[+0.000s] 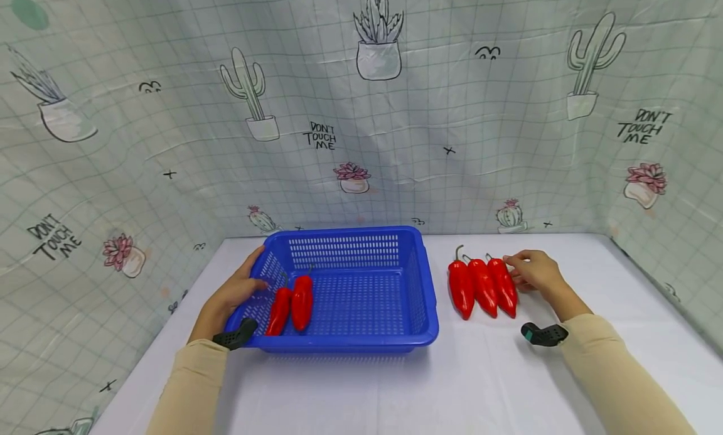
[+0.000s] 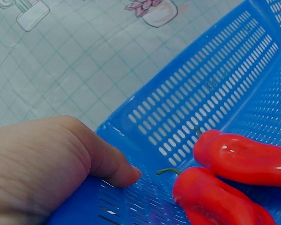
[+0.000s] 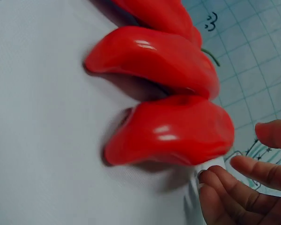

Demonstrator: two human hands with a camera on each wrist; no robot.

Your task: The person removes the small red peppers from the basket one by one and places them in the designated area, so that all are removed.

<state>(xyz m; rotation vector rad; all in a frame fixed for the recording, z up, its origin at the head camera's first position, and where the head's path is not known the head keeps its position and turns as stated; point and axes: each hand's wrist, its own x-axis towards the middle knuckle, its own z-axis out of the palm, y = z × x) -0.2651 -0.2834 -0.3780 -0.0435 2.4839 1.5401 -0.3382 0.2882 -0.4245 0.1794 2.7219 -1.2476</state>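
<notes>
My left hand [image 1: 233, 292] grips the left side of a blue plastic basket [image 1: 344, 341], its thumb over the rim on the inside and the other fingers mostly hidden behind the wall. Two red peppers [image 1: 302, 302] with green stems lie at the basket's left end, close to that thumb [image 2: 119, 168]. Right of the basket, three more red peppers lie side by side on the white table, stems pointing away. Beside the rightmost pepper [image 1: 502, 287] is my right hand [image 1: 533, 272]. In the right wrist view its loosely bent fingers [image 3: 243, 190] are right by the pepper's stem end, holding nothing.
The white table [image 1: 452, 385] runs up to a hanging cloth [image 1: 452, 108] with a grid and cactus print at the back and sides. Slotted basket walls stand around its perforated floor. A dark camera strap [image 1: 545, 334] sits on the right wrist, another on the left.
</notes>
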